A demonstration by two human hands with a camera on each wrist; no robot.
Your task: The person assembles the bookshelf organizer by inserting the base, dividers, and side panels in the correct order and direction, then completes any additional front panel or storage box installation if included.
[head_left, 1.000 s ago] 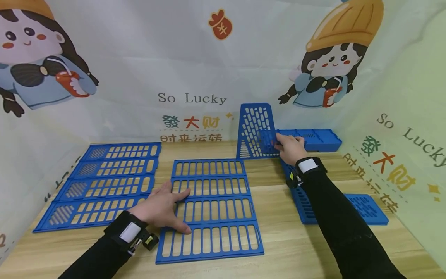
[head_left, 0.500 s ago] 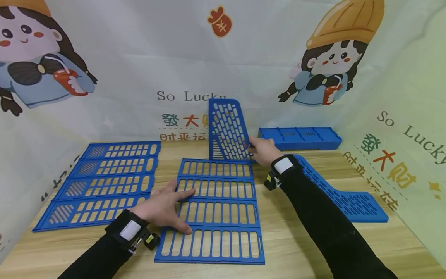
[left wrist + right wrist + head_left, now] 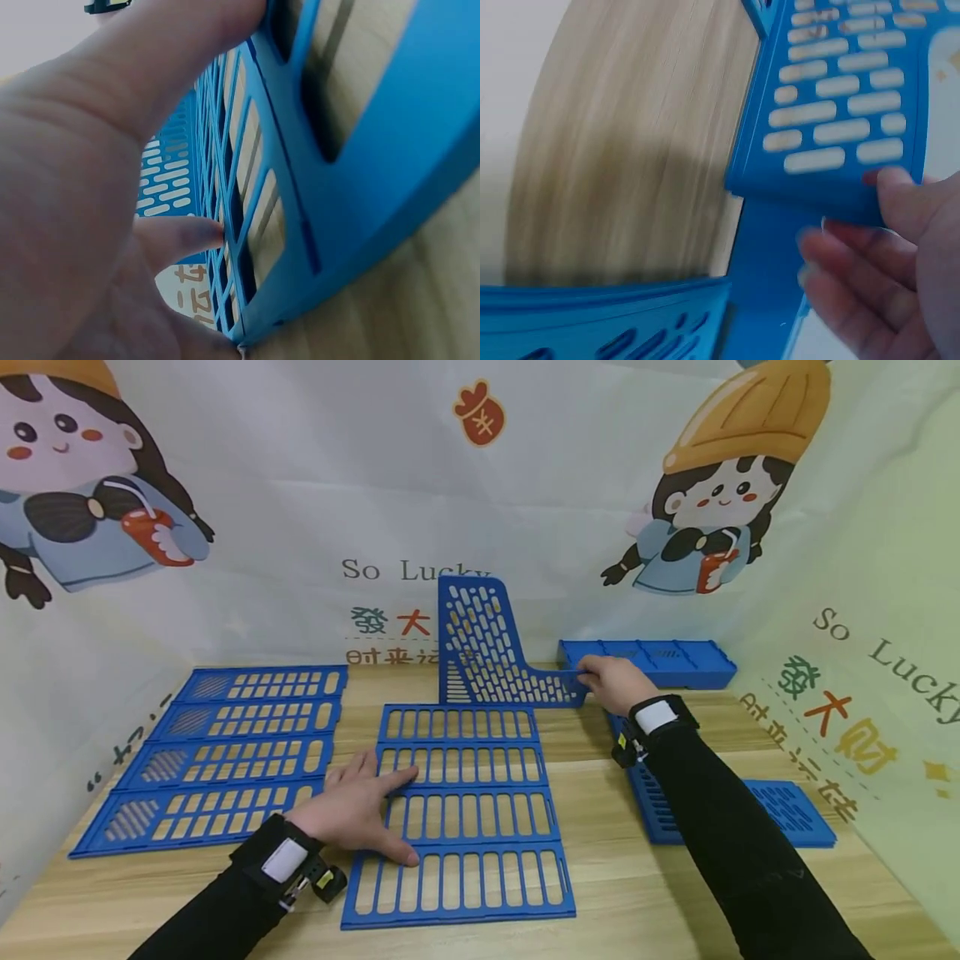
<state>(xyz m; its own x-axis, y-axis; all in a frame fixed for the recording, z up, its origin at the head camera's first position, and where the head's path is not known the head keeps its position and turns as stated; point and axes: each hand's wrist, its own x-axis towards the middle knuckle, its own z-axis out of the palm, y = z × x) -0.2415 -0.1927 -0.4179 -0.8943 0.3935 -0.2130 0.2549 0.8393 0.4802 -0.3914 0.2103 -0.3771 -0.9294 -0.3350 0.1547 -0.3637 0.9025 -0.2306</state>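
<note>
A blue perforated L-shaped side panel (image 3: 491, 664) stands upright behind the slatted panel, its tall part at the left and its low arm to the right. My right hand (image 3: 618, 685) pinches the end of that low arm. In the right wrist view the thumb (image 3: 896, 196) lies on the panel's edge, the other fingers partly behind it. My left hand (image 3: 352, 810) rests with spread fingers on the left edge of a flat blue slatted panel (image 3: 472, 845) made of several joined strips. Close up in the left wrist view, the fingertips touch the slatted panel (image 3: 322, 202).
Left of this lies another flat blue panel (image 3: 225, 700) of joined strips. Flat at the right is a second L-shaped panel (image 3: 795, 835), partly under my right forearm. A long blue tray-like piece (image 3: 652, 670) sits at the back right against the printed cloth (image 3: 547, 485).
The upright side panel has moved left and turned, so its low arm now shows to the right. My right hand went left, then back right. The left hand stays on the slatted panel.
</note>
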